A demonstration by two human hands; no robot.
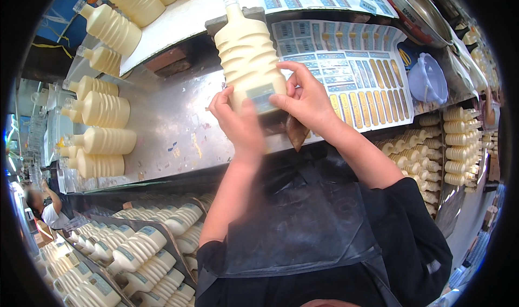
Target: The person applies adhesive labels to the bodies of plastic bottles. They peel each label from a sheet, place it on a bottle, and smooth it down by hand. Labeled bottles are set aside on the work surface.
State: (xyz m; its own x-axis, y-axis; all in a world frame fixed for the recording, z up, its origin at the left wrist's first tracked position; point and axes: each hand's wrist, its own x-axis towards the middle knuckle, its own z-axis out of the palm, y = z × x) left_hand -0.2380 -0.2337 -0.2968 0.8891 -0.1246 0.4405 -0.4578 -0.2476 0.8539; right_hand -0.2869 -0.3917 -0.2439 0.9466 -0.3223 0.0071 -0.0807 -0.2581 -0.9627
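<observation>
Bottle (pixel 250 47), cream and spiral-ribbed, sits right between the fingers, its neck pointing away beyond them, and here's the close work! I've got the right hand (pixel 307 93) grasping its right flank: index along the edge, thumb pressed at the corner of a blue-grey label (pixel 261 97) low on the body. Over to the left hand (pixel 238 120): fingers at the bottle's left edge, thumb in front, but it's smeared with blur, and I can't tell how firmly it grips.

So where do we stand? This label is on, or very nearly so, I'd judge; whether every edge is bonded, I can't make out from here. No gold strip shows on the face turned to me.

Plenty in reserve: just right of the fingers, printed sheets (pixel 373 91) carry rows of blue labels and gold strips. Well left of the fingers, along the metal bench (pixel 167 118), a row of cream bottles (pixel 105 111) shows no labels on the visible sides; those look like work left. And below-left of the fingers, what a tally: racked bottles (pixel 141 247), many with blue-grey labels, apparently done. Far right, stacked bottles (pixel 462 147) are too small for me to judge.
</observation>
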